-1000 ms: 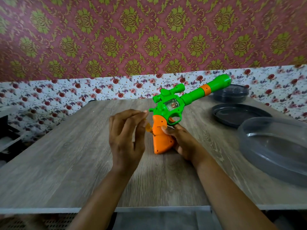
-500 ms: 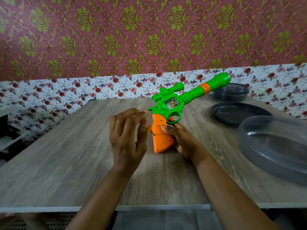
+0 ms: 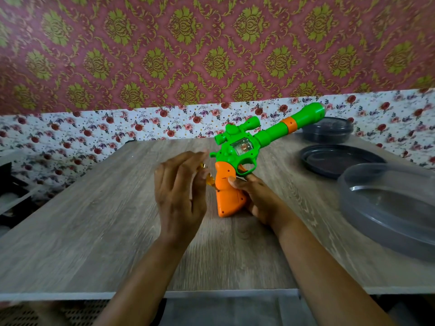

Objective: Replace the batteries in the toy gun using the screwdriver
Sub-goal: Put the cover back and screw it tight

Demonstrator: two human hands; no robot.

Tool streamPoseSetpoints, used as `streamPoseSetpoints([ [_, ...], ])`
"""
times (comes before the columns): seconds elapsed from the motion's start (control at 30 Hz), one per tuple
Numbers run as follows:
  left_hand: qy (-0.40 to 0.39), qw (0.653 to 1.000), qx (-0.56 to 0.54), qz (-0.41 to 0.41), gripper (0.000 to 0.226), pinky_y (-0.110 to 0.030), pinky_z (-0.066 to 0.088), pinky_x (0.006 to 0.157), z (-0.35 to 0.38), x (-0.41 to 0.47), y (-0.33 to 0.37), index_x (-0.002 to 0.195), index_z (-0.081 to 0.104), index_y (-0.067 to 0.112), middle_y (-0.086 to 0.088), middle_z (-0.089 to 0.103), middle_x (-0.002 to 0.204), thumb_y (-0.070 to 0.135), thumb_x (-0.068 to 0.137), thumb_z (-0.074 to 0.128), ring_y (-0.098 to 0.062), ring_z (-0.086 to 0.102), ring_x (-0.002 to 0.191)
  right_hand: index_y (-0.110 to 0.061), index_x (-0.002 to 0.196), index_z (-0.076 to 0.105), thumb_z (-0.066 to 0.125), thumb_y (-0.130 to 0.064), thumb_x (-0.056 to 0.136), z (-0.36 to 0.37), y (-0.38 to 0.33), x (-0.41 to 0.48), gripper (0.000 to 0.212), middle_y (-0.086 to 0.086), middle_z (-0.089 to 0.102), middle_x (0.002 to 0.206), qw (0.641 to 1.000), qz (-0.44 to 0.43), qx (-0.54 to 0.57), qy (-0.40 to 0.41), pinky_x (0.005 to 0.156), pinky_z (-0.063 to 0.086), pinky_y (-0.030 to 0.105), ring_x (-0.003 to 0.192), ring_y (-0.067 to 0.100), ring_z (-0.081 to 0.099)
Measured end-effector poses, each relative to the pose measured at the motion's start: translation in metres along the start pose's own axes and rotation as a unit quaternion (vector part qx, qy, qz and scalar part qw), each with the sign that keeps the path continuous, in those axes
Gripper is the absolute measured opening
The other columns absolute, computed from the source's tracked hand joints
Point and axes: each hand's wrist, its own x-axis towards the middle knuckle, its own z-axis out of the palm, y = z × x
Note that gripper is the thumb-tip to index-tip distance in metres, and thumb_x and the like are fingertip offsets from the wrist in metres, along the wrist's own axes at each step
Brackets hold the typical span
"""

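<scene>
- The toy gun [image 3: 235, 152], green with an orange handle and an orange ring on its barrel, stood near the middle of the wood-grain desk [image 3: 94, 220]. Its butt rested on the desk and its barrel slanted up and away to the right.
- The right hand [image 3: 257, 196] came in from the right of the toy gun. Its grip was clamped round the orange handle, thumb on the near side and a fingertip just under the trigger guard.
- The left hand [image 3: 180, 196] was raised just left of the toy gun, back toward the camera and blurred.
- Its grip seemed closed on the screwdriver [image 3: 210, 181], whose amber handle showed between thumb and fingertips. The tip pointed at the left edge of the orange handle, at or just short of it.
- Right of the toy gun lay a dark round tray [image 3: 339, 158].
- A lidded dark container [image 3: 327, 129] stood beyond the tray, under the toy gun's muzzle.
- Nearer than the tray, at the desk's right edge, was a translucent grey bowl [image 3: 388, 208].
- Behind the toy gun the wall carried floral wallpaper [image 3: 70, 135].
</scene>
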Motion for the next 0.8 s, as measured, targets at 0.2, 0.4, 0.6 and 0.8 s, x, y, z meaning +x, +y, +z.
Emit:
streamPoseSetpoints([
  [0.2, -0.016, 1.0, 0.001, -0.015, 0.03, -0.024, 0.037, 0.088, 0.0008, 0.0003, 0.0009, 0.124, 0.052, 0.012, 0.002, 0.056, 0.124, 0.013, 0.094, 0.045, -0.009, 0.05, 0.11, -0.019, 0.119, 0.051, 0.05, -0.006, 0.091, -0.0002, 0.0001, 0.0011, 0.03, -0.001, 0.065, 0.1, 1.0, 0.001, 0.007, 0.001, 0.064, 0.058, 0.025, 0.087, 0.011, 0.063],
  [0.4, 0.001, 1.0, -0.009, -0.005, 0.019, -0.039, 0.046, 0.074, 0.0003, 0.0, -0.0019, 0.113, 0.055, 0.016, -0.002, 0.052, 0.106, 0.019, 0.095, 0.049, -0.018, 0.05, 0.097, -0.017, 0.122, 0.05, 0.049, -0.006, 0.092, -0.0003, -0.0005, 0.0006, 0.033, 0.0, 0.065, 0.102, 1.0, 0.001, 0.008, -0.002, 0.064, 0.058, 0.025, 0.089, 0.013, 0.063],
  [0.6, -0.01, 1.0, -0.001, -0.022, 0.032, -0.032, 0.043, 0.082, 0.001, -0.0015, 0.0007, 0.126, 0.047, 0.013, 0.002, 0.052, 0.12, 0.01, 0.095, 0.039, -0.011, 0.05, 0.106, -0.021, 0.116, 0.052, 0.051, -0.008, 0.091, -0.0014, 0.0, 0.0012, 0.028, -0.002, 0.066, 0.101, 1.0, 0.004, -0.002, 0.0, 0.066, 0.058, 0.026, 0.089, 0.011, 0.064],
  [0.8, -0.004, 1.0, -0.02, -0.015, 0.026, -0.037, 0.046, 0.083, 0.0, -0.0005, -0.0004, 0.119, 0.053, 0.014, -0.004, 0.049, 0.114, 0.022, 0.096, 0.045, -0.016, 0.049, 0.107, -0.021, 0.116, 0.052, 0.049, -0.006, 0.092, -0.0015, 0.0, -0.0001, 0.028, -0.001, 0.065, 0.1, 1.0, 0.002, 0.008, -0.004, 0.063, 0.058, 0.025, 0.088, 0.012, 0.063],
])
